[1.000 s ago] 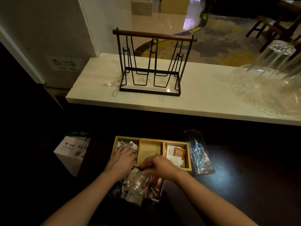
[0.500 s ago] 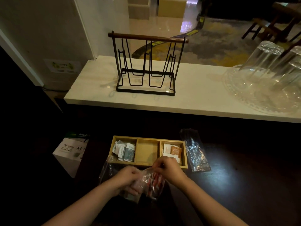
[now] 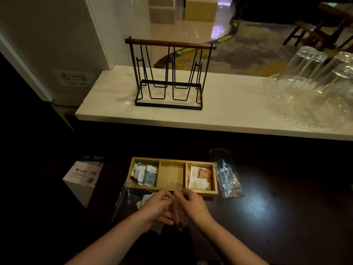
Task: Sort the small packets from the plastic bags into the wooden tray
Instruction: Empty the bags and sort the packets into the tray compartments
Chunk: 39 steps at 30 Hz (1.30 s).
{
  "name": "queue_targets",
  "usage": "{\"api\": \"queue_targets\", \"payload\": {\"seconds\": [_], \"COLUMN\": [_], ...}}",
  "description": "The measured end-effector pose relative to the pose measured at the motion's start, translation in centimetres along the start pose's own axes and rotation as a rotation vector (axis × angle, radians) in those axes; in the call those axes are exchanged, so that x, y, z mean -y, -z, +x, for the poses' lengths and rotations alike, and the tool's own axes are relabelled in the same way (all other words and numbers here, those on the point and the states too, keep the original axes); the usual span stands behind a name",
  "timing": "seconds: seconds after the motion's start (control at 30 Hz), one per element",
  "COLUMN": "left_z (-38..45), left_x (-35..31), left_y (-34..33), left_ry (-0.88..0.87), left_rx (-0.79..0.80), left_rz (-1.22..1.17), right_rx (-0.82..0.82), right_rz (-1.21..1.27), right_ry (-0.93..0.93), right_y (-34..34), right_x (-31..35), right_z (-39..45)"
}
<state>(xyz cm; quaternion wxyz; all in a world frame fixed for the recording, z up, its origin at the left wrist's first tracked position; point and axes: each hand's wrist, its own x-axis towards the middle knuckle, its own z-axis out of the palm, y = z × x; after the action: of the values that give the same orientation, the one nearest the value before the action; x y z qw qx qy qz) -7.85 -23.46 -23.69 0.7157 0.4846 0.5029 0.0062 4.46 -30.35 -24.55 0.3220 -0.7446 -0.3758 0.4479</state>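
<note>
Opening a bag: left hand (image 3: 159,206) and right hand (image 3: 192,204) both pinch the mouth of a clear plastic bag (image 3: 176,213) between them, just in front of the three-compartment wooden tray (image 3: 214,180). Blue-white packets (image 3: 147,174) fill the left slot, orange-white packets (image 3: 199,178) the right, middle empty. Next, likely: pull the bag's contents out into the middle. A crumpled empty bag (image 3: 227,175) lies right of the tray.
</note>
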Motion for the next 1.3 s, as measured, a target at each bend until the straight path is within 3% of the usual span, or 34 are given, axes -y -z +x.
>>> {"api": "queue_targets", "payload": {"seconds": [0.27,0.43,0.77,1.0,1.3], "left_z": [-1.4,-1.6,-2.5,-1.8,-2.2], "left_x": [-1.2,-1.6,-2.0,-1.0,-1.0], "left_y": [-0.3,-1.0,-0.6,-1.3,-2.8], "left_ry": [-0.200,-0.184,-0.145,-0.222,-0.216], "left_rx": [-0.145,-0.203,-0.130,-0.102,-0.131], "left_rz": [0.194,0.305,0.167,0.178,0.148], "right_rx": [0.114,0.152,0.129,0.209,0.111], "right_rz": [0.320,0.361,0.496,0.773,0.809], "right_ry": [-0.145,-0.181,-0.221,-0.284,-0.343], "right_y": [1.2,0.8,1.0,1.8,1.5], "right_x": [0.1,0.3,0.4,1.1,1.2], "right_z": [-0.2,-0.5,-1.2,-1.8,-1.7]}}
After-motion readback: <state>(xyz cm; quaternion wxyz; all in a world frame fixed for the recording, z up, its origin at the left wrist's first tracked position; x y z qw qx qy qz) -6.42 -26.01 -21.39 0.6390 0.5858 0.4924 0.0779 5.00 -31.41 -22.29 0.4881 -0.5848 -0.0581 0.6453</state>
